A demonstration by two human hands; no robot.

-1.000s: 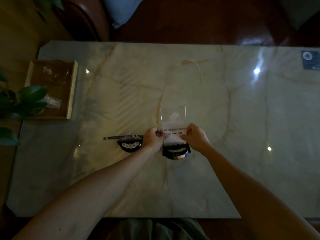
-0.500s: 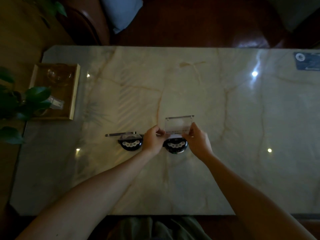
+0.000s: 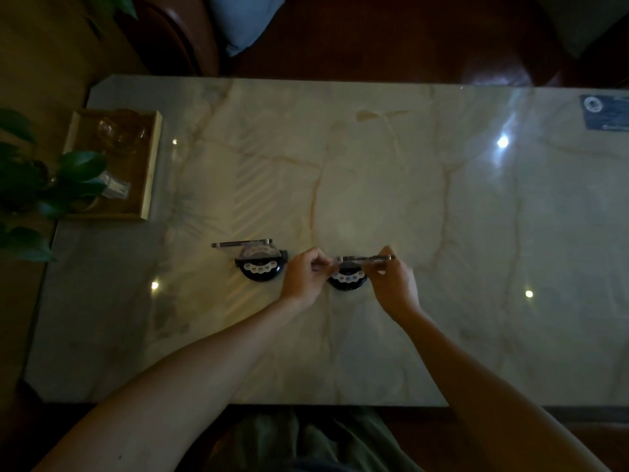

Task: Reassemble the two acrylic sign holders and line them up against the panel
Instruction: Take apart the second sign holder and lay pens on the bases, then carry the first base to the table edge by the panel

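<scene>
Forearms reach in from the near edge of the marble table [image 3: 374, 352] and meet a little past its middle. The left hand [image 3: 304, 278] has its fingers curled shut, pinching the left end of a clear plate [image 3: 365, 258], and the right hand [image 3: 391, 279] pinches the right end the same way. That plate is seen almost edge-on, directly over a black half-round base [image 3: 347, 280] that sits on the table between the two hands; whether it is seated in the base cannot be told. Just to the left, near the left hand but apart from it, the second sign holder [image 3: 260, 265] rests on the table with its own clear plate above a matching black base. Farther off at the left edge sits a wooden tray [image 3: 151, 172] with glassware, partly covered by plant leaves [image 3: 51, 178]. A blue card [image 3: 604, 112] lies at the far right corner.
</scene>
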